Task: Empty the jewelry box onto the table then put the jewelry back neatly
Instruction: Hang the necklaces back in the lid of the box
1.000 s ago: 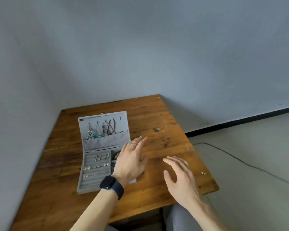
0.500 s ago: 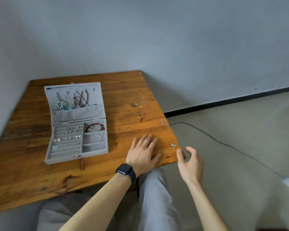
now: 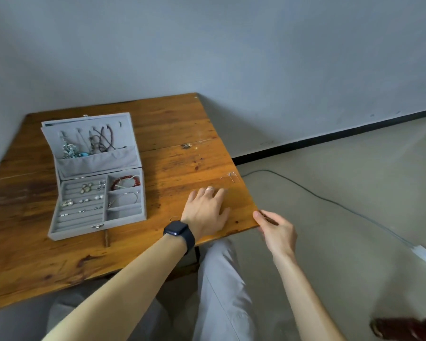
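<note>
The person is sitting at the bench (image 3: 182,124), and the box (image 3: 84,230) is lying open toward its left side, well apart from both hands. The box is looking nearly full. Necklaces (image 3: 101,141) are hanging in the lid and earrings (image 3: 86,188) are sitting in the padded rows. A red bracelet (image 3: 126,180) is lying in the back right compartment, with a thin bangle (image 3: 128,196) in the one in front of it. The left grip (image 3: 205,212) is lying flat and open on the wood near the right edge, fingers straight, holding nothing. The right grip (image 3: 277,232) is working at the near right corner, thumb on top of the edge and fingers curling below it. Whether it is pinching some tiny piece there or only the wood, I cannot tell from where I am standing. A small silvery piece (image 3: 230,177) is lying loose just beside the right edge, further back. To my eye the person is gathering strays off that edge. Doing it well is going to mean using the flat hand as a fence so nothing is rolling to the floor. Each piece should be drawn inward before lifting, pinched with fingertips rather than swept, and carried singly to its matching slot in the box.
</note>
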`<state>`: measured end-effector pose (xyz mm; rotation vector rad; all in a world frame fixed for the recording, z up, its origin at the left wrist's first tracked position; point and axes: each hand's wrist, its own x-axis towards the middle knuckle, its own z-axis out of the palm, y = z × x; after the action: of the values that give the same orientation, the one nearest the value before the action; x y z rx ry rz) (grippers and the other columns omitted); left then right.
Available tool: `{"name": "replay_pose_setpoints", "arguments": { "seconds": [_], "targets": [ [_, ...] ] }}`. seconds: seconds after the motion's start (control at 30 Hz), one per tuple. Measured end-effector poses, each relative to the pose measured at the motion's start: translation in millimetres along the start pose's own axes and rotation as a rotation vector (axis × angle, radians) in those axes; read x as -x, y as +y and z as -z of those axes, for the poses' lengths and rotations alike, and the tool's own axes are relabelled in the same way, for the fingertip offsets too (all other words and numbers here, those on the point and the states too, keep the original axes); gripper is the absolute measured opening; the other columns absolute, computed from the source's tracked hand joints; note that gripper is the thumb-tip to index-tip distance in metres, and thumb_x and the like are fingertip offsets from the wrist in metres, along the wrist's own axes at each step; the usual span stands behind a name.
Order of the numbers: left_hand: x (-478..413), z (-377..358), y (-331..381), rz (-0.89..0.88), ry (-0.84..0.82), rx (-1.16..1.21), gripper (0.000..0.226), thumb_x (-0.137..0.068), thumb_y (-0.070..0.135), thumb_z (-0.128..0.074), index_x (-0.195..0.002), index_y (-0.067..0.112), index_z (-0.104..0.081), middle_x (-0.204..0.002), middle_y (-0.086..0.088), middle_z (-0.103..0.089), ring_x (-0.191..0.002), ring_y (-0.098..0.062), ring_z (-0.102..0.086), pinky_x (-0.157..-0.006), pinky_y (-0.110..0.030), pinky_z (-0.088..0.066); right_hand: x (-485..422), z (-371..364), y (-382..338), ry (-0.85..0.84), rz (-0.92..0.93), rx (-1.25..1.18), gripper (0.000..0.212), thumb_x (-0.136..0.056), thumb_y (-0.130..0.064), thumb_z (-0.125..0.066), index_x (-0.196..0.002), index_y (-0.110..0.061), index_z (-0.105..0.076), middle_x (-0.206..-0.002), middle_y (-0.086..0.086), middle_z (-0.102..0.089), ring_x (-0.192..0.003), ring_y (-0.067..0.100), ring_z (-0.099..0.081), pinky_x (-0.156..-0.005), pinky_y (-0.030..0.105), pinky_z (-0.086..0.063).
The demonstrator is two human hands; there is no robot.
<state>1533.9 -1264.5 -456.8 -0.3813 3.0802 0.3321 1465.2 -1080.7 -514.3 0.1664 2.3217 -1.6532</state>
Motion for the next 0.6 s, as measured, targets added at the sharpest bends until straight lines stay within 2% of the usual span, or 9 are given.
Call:
{"name": "replay_pose_setpoints", "arguments": {
  "seconds": [0.07,0.17,0.23,0.3,0.33,0.43,0.53,0.6],
  "targets": [
    [-15,10,16,-0.09,0.005,0.07,0.055,-0.098,0.041,-0.047,-0.151,0.033,-0.032,-0.15,-0.006,-0.041,-0.135,-0.029,-0.04,-0.11,-0.045,-0.034,2,8,-2,-0.003,0.011,-0.018,0.006,-0.077,-0.033,-0.081,-0.081,-0.031,-0.078,-0.078,-0.011,-0.076,-0.075,0.011,-0.074,-0.085,0.038,-0.058],
    [-32,12,47,-0.215,-0.115,0.036,0.057,-0.097,0.039,-0.051,-0.151,0.039,-0.034,-0.153,-0.003,-0.038,-0.141,-0.026,-0.032,-0.11,-0.044,-0.031,5,25,-9,-0.025,0.106,0.172,0.003,-0.081,-0.034,-0.078,-0.082,-0.031,-0.077,-0.078,-0.018,-0.074,-0.08,0.007,-0.07,-0.075,0.019,-0.05],
    [-36,6,63,-0.258,-0.21,0.021,0.05,-0.096,0.043,-0.053,-0.145,0.044,-0.043,-0.153,0.001,-0.038,-0.142,-0.022,-0.03,-0.111,-0.042,-0.029,7,40,-19,-0.094,0.164,0.25,0.005,-0.083,-0.031,-0.076,-0.079,-0.032,-0.076,-0.074,-0.02,-0.072,-0.076,0.004,-0.067,-0.068,0.011,-0.045],
    [-42,-2,71,-0.292,-0.247,0.096,0.033,-0.096,0.047,-0.055,-0.127,0.041,-0.062,-0.145,0.003,-0.05,-0.135,-0.02,-0.042,-0.106,-0.038,-0.035,8,60,-30,-0.135,0.215,0.295,0.013,-0.084,-0.026,-0.075,-0.075,-0.035,-0.074,-0.074,-0.022,-0.072,-0.076,0.0,-0.067,-0.07,0.011,-0.046],
    [-45,-4,73,-0.296,-0.253,0.166,0.028,-0.096,0.05,-0.056,-0.117,0.037,-0.068,-0.137,0.003,-0.058,-0.125,-0.02,-0.051,-0.101,-0.035,-0.042,9,71,-38,-0.144,0.251,0.32,0.013,-0.084,-0.026,-0.075,-0.075,-0.036,-0.074,-0.077,-0.023,-0.072,-0.078,-0.004,-0.067,-0.074,0.012,-0.048],
    [-48,-4,75,-0.216,-0.274,0.488,0.032,-0.088,0.063,-0.062,-0.096,0.034,-0.074,-0.107,0.008,-0.074,-0.1,-0.015,-0.067,-0.089,-0.034,-0.053,14,102,-56,-0.152,0.319,0.398,0.005,-0.086,-0.029,-0.073,-0.083,-0.032,-0.076,-0.083,-0.024,-0.073,-0.084,-0.008,-0.066,-0.078,0.014,-0.048],
    [-39,10,79,-0.181,-0.29,0.821,0.024,-0.086,0.051,-0.072,-0.088,0.029,-0.08,-0.091,0.014,-0.076,-0.087,-0.003,-0.069,-0.082,-0.024,-0.053,22,120,-72,-0.184,0.321,0.369,0.004,-0.087,-0.031,-0.071,-0.086,-0.03,-0.075,-0.082,-0.019,-0.073,-0.083,-0.004,-0.066,-0.078,0.017,-0.049],
    [-32,19,78,-0.187,-0.35,0.922,0.022,-0.09,0.042,-0.071,-0.089,0.023,-0.08,-0.091,0.011,-0.077,-0.088,-0.004,-0.068,-0.081,-0.019,-0.048,29,123,-81,-0.223,0.318,0.293,0.006,-0.088,-0.029,-0.07,-0.084,-0.028,-0.074,-0.078,-0.01,-0.073,-0.078,0.003,-0.067,-0.076,0.019,-0.049]
  ]
}}
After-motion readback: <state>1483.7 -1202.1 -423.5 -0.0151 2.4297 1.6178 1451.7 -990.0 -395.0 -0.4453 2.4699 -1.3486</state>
